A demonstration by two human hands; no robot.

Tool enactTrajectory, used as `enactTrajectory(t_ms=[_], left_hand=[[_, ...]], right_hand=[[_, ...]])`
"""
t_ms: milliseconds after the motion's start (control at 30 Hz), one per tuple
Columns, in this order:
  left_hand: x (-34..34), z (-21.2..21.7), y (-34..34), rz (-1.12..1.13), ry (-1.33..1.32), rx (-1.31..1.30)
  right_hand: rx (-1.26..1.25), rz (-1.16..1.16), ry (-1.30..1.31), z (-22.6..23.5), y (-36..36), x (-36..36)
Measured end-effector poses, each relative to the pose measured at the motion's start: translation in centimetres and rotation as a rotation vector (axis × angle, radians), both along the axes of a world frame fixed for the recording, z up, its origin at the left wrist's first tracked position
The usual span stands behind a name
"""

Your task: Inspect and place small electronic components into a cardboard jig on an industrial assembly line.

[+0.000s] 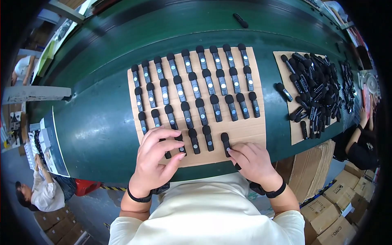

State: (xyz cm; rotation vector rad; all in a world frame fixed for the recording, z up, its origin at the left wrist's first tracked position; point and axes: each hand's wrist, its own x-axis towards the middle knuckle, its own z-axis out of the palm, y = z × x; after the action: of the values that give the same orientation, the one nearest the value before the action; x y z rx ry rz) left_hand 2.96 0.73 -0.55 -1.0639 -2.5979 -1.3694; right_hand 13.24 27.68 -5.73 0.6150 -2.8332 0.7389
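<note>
Small black wireless microphones with foam tips and a round pale dot stand in rows on a flat cardboard sheet [163,58]. At the near row's right end, my right hand [254,162] pinches the lower end of one microphone [225,141], its foam tip pointing away from me. A dark rounded tip [238,166] shows beneath that hand's fingers; the rest of it is hidden. Over the sheet's near left part, my left hand [153,161] is open, thumb and fingers apart, partly covering a microphone [182,149] and others beside it.
A second cardboard sheet [281,67] to the right bears a heap of microphones [316,94]. One lone microphone [241,20] lies at the green table's [94,122] far side. Other people sit at left and right. Cartons [322,210] stand at lower right.
</note>
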Motion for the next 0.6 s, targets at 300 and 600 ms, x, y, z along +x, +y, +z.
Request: enactTrajectory(t_ms=[300,600], left_hand=[[0.1,0.1,1.0,-0.063,-0.023,-0.005],[0.1,1.7,4.5,-0.210,0.067,-0.077]], right_hand=[[-0.015,-0.044,-0.021,0.2,-0.4,-2.0],[-0.357,-0.046,-0.130,5.2,-3.3,-5.7]])
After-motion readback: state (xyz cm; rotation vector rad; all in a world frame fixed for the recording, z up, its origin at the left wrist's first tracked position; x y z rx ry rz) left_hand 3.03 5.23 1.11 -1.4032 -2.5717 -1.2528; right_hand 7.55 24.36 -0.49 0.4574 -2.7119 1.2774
